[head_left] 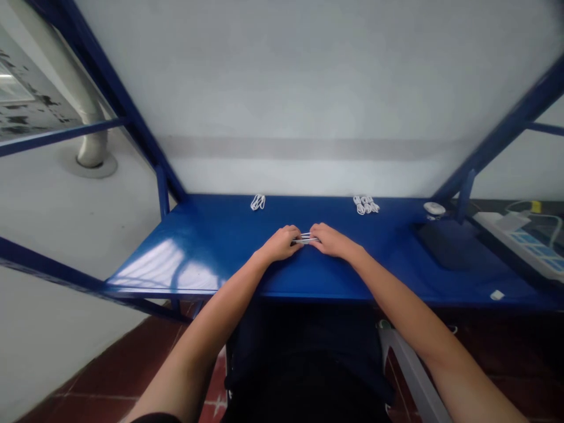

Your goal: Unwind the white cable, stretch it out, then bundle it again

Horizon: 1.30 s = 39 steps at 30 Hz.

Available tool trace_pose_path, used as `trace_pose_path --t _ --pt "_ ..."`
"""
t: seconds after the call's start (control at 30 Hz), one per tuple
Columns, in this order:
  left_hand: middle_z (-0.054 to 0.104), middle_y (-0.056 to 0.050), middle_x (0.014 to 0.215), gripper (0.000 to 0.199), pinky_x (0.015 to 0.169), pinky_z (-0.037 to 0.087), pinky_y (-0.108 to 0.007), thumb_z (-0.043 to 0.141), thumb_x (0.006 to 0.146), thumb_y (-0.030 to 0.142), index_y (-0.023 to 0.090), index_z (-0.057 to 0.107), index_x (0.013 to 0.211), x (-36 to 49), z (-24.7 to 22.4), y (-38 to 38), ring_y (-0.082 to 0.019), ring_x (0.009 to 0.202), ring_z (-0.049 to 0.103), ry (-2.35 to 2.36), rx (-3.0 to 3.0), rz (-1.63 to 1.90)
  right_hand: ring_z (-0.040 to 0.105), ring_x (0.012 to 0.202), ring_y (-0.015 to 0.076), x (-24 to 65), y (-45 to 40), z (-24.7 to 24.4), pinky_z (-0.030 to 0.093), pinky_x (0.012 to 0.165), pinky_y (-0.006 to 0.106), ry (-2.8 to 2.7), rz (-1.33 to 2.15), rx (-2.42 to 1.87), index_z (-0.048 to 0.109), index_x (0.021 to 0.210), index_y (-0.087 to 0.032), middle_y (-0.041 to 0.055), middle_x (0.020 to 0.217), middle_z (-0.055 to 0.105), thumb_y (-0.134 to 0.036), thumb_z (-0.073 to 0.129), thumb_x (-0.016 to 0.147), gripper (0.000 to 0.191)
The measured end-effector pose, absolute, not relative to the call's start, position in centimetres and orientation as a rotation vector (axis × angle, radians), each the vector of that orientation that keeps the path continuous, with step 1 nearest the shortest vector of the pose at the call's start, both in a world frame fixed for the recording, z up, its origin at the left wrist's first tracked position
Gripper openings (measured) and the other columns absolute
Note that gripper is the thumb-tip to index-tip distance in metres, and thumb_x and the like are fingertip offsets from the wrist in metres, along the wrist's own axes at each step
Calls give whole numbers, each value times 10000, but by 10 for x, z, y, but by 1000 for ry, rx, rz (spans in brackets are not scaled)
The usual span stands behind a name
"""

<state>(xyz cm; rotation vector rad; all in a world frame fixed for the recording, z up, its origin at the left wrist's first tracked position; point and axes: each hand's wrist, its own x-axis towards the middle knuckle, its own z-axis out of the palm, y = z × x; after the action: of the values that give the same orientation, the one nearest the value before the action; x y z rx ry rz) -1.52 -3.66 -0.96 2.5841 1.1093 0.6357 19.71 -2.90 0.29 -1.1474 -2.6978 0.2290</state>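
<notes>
Mid-frame: white cable (305,239), thin parallel strands, clamped at 2 ends by left hand (286,242) and right hand (325,239).

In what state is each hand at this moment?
Left hand: closed on the white cable.
Right hand: closed on the same cable's other end.

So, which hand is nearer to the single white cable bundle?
Left. The left hand is in front and slightly right of the single bundle; the right hand is farther right.
</notes>
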Motion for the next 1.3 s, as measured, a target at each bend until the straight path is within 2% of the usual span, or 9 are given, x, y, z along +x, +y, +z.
trace_pose_path --t 0.23,0.43,0.6,0.7,0.87,1.0,1.1,1.23,1.3 --pt "624 -99 1046 192 813 450 -362 502 907 323 172 620 919 -1 -4 -43 -235 945 563 1302 2765 485 503 899 243 197 -33 4 418 825 357 -2810 31 -1124 617 922 -121 143 990 574 -217 447 951 197" --pt "595 -106 1090 218 814 435 -369 416 947 281 162 597 974 4 -4 -45 -235 958 535 1308 2831 374 508 914 242 196 -34 6 418 818 352 -2824 61 -1172 606 961 -127 146 1042 568 -205 456 946 170" --pt "584 -137 1075 229 810 433 -387 384 960 267 144 577 973 3 -8 -45 -252 951 523 1330 2849 388 504 888 258 194 -34 1 410 786 365 -2823 -43 -1187 593 914 -125 160 983 567 -172 416 941 185" --pt "597 -124 999 207 789 440 -379 395 948 246 151 578 927 1 -9 -45 -239 894 542 1303 2787 518 504 868 245 197 -32 -4 416 775 355 -2727 85 -1159 561 917 -140 148 969 560 -195 401 951 173" --pt "614 -59 873 136 709 451 -288 496 899 257 171 600 880 -2 -7 -43 -169 779 577 1168 2482 955 523 780 191 202 -29 -5 428 717 317 -2508 511 -1118 515 922 -180 90 945 567 -253 371 966 167" --pt "625 -33 749 245 672 438 -260 555 894 367 176 631 761 6 -6 -36 -140 689 575 1184 2338 1188 539 774 190 202 -29 0 424 720 322 -2411 643 -1099 512 868 -186 73 888 578 -282 374 951 187" --pt "635 -24 680 296 666 430 -257 578 886 386 177 638 686 20 -6 -26 -135 648 572 1336 2241 1323 553 762 186 202 -27 1 423 712 322 -2304 727 -1112 527 861 -189 58 859 598 -317 382 943 210" --pt "644 -18 661 288 666 422 -253 565 893 338 176 640 667 49 -2 -14 -129 631 564 1462 2070 1442 530 656 159 203 -16 -6 427 626 290 -1925 844 -1168 523 904 -207 5 738 577 -435 445 903 240" --pt "631 -14 649 293 656 418 -251 557 891 329 177 624 649 64 0 -12 -126 624 553 1484 2015 1442 520 607 147 202 -10 -10 423 562 267 -1638 906 -1189 498 955 -225 -16 715 559 -524 477 858 315"
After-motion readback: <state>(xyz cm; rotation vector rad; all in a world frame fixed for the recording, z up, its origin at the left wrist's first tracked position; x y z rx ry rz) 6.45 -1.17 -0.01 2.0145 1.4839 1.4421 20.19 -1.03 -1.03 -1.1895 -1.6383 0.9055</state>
